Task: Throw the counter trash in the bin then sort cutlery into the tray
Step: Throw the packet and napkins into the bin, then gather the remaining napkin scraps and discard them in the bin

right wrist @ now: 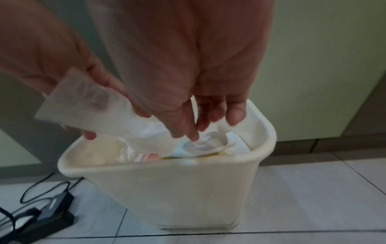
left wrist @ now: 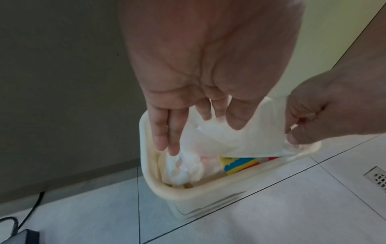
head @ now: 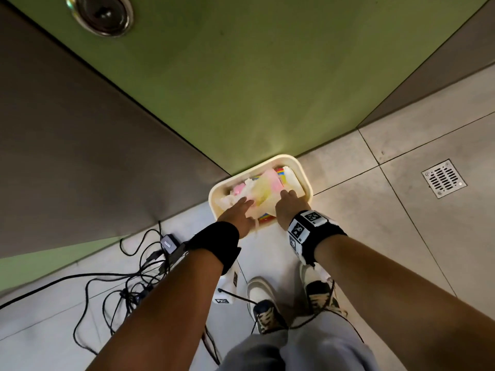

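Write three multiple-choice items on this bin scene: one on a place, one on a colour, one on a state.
1. Where does the bin stand?
A. on a counter
B. on the tiled floor beside the green wall
C. inside a sink

2. What colour is the bin?
A. cream
B. black
C. red

3. What are the hands doing?
A. hanging idle
B. holding cutlery
C. both handling the white plastic wrapper over the bin

Answers: 1 B, floor tiles surround its base. 2 A, its rim and walls are cream. 3 C, left hand and right hand meet on the wrapper above the rim.
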Motion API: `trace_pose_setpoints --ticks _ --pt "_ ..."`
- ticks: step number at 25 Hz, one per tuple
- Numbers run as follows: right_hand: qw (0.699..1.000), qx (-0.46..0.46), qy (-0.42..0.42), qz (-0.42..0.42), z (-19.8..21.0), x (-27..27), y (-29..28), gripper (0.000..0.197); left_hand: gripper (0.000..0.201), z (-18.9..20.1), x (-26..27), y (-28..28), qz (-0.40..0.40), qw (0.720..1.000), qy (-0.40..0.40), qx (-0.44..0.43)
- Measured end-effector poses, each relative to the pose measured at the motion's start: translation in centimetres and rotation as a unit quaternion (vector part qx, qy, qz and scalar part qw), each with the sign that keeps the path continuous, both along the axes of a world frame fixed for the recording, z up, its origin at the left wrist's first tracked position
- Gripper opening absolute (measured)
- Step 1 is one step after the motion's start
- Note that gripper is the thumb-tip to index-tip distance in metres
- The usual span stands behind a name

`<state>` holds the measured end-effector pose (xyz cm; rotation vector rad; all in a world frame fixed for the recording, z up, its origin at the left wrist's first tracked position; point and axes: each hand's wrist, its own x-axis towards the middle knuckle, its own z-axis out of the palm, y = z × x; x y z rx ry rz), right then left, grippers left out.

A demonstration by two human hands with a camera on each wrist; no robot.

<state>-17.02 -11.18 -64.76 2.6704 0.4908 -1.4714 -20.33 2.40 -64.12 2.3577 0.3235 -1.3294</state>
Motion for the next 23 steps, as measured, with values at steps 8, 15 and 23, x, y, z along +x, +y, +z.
trace_pose_setpoints --ticks 8,15,23 --pt "0.990 0.045 -0.002 -0.135 7.3 -2.6 -3.2 0.054 0.071 9.0 -1.5 -0.2 0.169 0.983 -0.068 0.014" --pt "0.988 0.089 -0.033 -0.121 16.8 -1.8 -5.6 0.048 0.041 19.3 0.1 -0.9 0.204 0.968 -0.145 -0.028" --pt "0.975 0.216 -0.044 -0.022 35.9 -1.5 -5.8 0.043 0.021 39.5 -1.2 -3.7 0.148 0.955 -0.232 -0.108"
